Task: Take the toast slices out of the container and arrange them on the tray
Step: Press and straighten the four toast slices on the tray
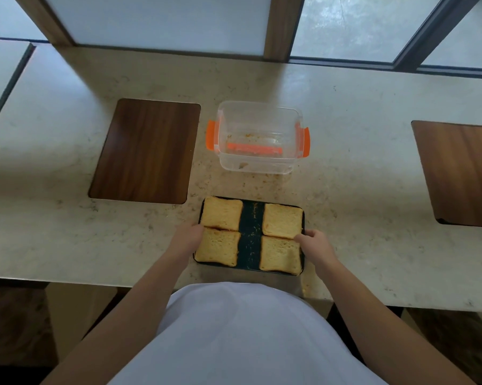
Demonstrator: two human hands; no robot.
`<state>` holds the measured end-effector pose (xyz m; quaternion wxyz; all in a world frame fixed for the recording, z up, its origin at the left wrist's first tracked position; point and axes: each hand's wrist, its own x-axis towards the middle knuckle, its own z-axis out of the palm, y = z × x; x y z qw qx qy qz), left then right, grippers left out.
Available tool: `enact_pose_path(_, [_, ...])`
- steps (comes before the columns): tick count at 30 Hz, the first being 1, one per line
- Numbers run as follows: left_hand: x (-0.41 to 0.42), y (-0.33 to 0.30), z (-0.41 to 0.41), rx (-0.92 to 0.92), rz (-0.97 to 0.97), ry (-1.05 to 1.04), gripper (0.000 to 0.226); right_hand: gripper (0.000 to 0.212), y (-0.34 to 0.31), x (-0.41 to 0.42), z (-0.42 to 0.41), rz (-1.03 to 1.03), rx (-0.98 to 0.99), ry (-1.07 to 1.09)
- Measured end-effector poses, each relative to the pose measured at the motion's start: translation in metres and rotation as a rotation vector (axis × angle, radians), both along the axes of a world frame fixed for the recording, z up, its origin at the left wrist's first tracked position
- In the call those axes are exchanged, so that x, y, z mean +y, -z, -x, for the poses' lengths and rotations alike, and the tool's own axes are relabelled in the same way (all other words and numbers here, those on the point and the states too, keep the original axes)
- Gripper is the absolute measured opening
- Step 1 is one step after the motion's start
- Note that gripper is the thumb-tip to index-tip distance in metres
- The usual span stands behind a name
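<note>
Black tray [250,232], bearing four toast slices [221,213], is being steadied by left hand [188,236] and right hand [314,244], each grip closed on its edge.

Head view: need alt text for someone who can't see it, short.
Four toast slices lie in two columns on a dark tray at the counter's near edge, with the left hand and right hand at the tray's two sides. Behind it stands a clear container with orange clips, holding only crumbs, and a wooden board lies to its left.
</note>
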<state>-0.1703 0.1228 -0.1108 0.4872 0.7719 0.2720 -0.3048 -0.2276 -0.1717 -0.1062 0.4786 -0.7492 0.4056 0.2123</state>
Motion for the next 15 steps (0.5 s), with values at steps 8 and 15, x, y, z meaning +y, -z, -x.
enact_pose_path(8, [-0.006, -0.001, -0.006, 0.027, 0.008, -0.012, 0.021, 0.054, 0.001, -0.002, -0.016, 0.023, -0.023, -0.002])
enact_pose_path(15, [-0.006, -0.005, -0.003, -0.051, -0.004, -0.007, 0.031, 0.054, -0.014, 0.015, -0.03, 0.311, -0.159, -0.166])
